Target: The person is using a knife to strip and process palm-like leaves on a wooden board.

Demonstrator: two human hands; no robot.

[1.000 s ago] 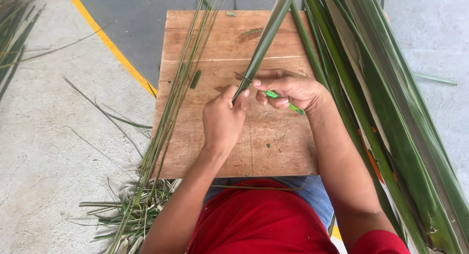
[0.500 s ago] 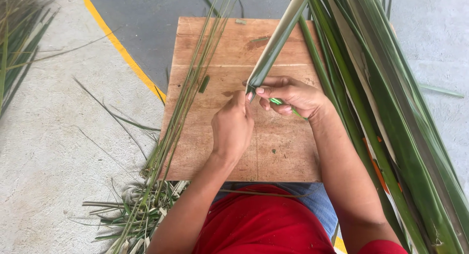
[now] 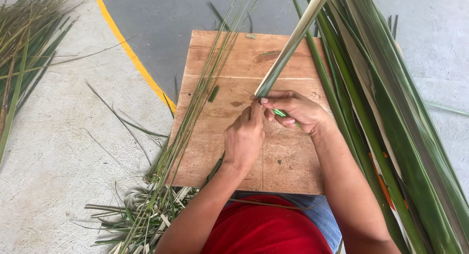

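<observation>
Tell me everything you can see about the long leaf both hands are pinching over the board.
The leaf is a long, narrow, folded strip, pale cream-green up top and darker green toward its lower end. It slants from the picture's upper edge down-left to the middle of the wooden board, raised above it. Its lower tip is pinched between the left hand and right hand, fingers meeting at the tip. The right hand also holds a small green tool, partly hidden. The leaf looks fibrous and fresh.

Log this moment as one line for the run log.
left hand: pinching base of palm leaf | right hand: on leaf base, holding green-handled tool | wooden board underneath | stripped strands lying left
</observation>
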